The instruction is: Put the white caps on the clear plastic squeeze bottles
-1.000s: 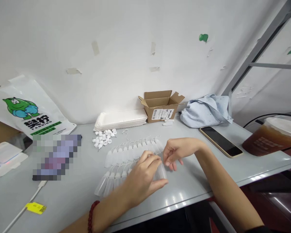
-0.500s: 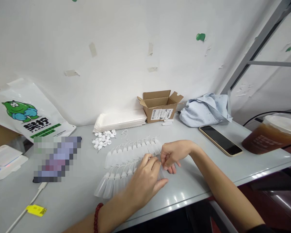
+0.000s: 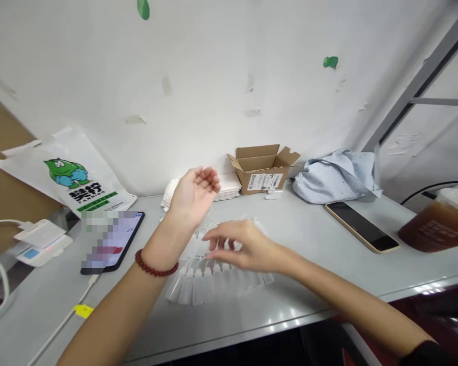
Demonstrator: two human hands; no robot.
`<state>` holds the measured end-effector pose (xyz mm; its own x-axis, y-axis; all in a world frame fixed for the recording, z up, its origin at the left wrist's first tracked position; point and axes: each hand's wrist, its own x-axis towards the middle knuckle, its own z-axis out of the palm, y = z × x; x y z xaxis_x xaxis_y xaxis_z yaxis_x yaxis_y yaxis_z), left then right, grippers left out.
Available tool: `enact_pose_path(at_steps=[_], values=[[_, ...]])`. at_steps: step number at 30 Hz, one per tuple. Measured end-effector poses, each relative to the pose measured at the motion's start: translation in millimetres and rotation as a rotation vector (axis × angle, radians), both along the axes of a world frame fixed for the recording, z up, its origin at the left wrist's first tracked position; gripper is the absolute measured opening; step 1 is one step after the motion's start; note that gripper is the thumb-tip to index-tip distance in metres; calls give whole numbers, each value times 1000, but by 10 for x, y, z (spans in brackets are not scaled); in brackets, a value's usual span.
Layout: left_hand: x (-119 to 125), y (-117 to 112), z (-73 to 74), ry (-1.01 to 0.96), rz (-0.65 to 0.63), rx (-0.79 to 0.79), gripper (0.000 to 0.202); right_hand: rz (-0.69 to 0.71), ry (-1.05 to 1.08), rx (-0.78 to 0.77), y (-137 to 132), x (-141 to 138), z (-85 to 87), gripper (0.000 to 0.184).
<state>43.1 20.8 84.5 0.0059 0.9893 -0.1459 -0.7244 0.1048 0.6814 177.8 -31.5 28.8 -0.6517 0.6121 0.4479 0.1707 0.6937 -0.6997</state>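
Bottles [image 3: 198, 288] are in two rows mid-bench [image 3: 301, 249]: translucent, slim, nozzle ends pointing at the wall, front row fanned out side by side. Back row is mostly behind the hands, so no count, and it's hard to say from here if there's anything in them. Box [image 3: 260, 180] is by the wall, top flaps up, printed label on the front; can't see its bottom. Small white piece [image 3: 274, 194] sits just in front of it. Cup [image 3: 435, 223] at the right edge has brown drink in it under a pale lid. White bag [image 3: 95, 178] stands at far left, contents hidden; blue bag [image 3: 336, 175] is slumped to the right of the box. Left hand [image 3: 196, 195] is up in front of the white stack [image 3: 229, 188], palm showing, fingers loosely curled, nothing in it; forearm comes up from lower left, red bracelet [image 3: 156, 267] at the wrist. Right hand [image 3: 244, 241] is over the bottles, back of the hand up, fingers bent and pointing left, thumb apart from the index, nothing visible between them. Can't tell if the fingertips touch a bottle. Right forearm comes in from lower right, dark sleeve [image 3: 423, 354] at the frame edge.
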Motion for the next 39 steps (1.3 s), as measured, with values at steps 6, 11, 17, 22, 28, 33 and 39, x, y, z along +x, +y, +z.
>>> enact_pose_path(at_steps=[6, 11, 17, 22, 28, 33, 39], values=[[-4, 172, 51, -254, 34, -83, 14, -78, -11, 454, -96, -483, -342, 15], [72, 138, 10, -255, 19, -126, 15, -180, 98, 527, -129, -575, -445, 11], [133, 197, -133, -106, -41, -55, 11, -267, 203, 523, -184, -672, -314, 9], [185, 189, -240, 150, -68, 36, 12, -303, 185, 570, -115, -612, -308, 12], [194, 212, -299, 224, -111, 55, 11, -313, 189, 638, -77, -550, -355, 11], [181, 225, -303, 123, -124, 15, 9, -315, 195, 637, -97, -555, -340, 10], [172, 233, -269, -1, -130, -62, 11, -260, 183, 577, -112, -531, -347, 7]])
